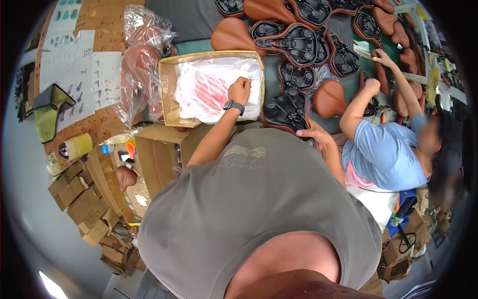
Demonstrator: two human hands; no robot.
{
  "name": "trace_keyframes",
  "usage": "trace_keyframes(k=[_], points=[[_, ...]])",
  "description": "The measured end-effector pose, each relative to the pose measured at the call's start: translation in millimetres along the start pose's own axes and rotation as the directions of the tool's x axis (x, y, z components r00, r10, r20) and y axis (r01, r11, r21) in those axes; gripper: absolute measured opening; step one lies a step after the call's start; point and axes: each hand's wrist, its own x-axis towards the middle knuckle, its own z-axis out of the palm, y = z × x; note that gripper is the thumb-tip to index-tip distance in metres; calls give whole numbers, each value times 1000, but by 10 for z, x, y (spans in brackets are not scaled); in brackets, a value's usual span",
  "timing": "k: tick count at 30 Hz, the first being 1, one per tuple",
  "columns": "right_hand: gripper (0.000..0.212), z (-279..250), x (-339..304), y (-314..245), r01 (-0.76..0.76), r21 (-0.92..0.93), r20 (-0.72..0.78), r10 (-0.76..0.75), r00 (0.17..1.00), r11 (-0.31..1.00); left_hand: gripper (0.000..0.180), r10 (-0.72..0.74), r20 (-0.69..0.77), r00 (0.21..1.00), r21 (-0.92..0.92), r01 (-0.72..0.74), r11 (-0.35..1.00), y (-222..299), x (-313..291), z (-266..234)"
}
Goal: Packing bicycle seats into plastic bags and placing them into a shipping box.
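My left hand (pixel 240 90), wearing a dark wristwatch, is over the stack of clear plastic bags (pixel 201 92) with red printing. Its fingers are curled closed at the right part of the stack; what they pinch, if anything, is too small to see. The bags lie in a shallow cardboard box (pixel 169 94) with a yellowish rim. Just right of the box, my right hand (pixel 321 137) grips a brown bicycle saddle (pixel 286 110) near its narrow end. That saddle lies with its black underside up, close against my body.
Several brown saddles (pixel 234 35) crowd the table beyond and to the right. Plastic-wrapped saddles (pixel 144 65) stand left of the box. A co-worker in a blue shirt (pixel 383 154) handles saddles at my right. An open carton (pixel 159 144) sits near my left elbow.
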Motion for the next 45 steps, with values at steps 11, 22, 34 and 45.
trace_keyframes(k=[11,22,34,45], points=[[41,986,-847,770,118,796,-366,316,876,594,49,-85,623,778,653,-457,604,-596,242,-425],[42,1597,-493,998,315,635,-587,176,790,706,34,110,59,992,444,-125,887,-744,614,-23],[50,1793,364,114,463,300,-499,-277,821,834,51,-5,109,994,574,-59,817,-432,484,-147],[58,1978,932,-185,372,298,-294,-286,912,879,22,559,346,754,283,-652,704,88,-472,-1680]])
